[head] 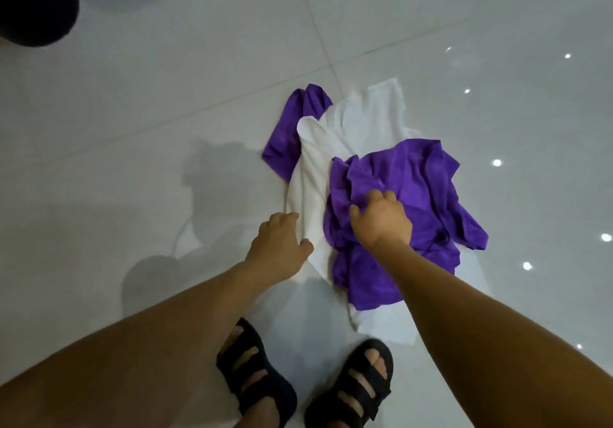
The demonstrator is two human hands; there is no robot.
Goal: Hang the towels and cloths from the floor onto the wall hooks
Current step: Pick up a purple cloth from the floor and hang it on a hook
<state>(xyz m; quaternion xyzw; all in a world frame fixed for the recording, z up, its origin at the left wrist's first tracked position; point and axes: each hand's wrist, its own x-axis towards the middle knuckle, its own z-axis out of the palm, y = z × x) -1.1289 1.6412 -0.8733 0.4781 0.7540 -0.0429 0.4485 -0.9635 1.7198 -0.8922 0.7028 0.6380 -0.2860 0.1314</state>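
Grip first: bunch more of purple cloth [408, 195] into right hand [381, 220], now pinching its folds atop white towel [365, 119] on floor [132, 129]. Lift straight up. Left hand [278, 245] touching towel's edge, fingers bent; cannot tell whether gripping. Pin towel down meanwhile.

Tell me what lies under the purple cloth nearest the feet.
A white towel lies under the purple cloth, showing past its far and near edges. Whatever sits beneath the cloth's middle is covered.
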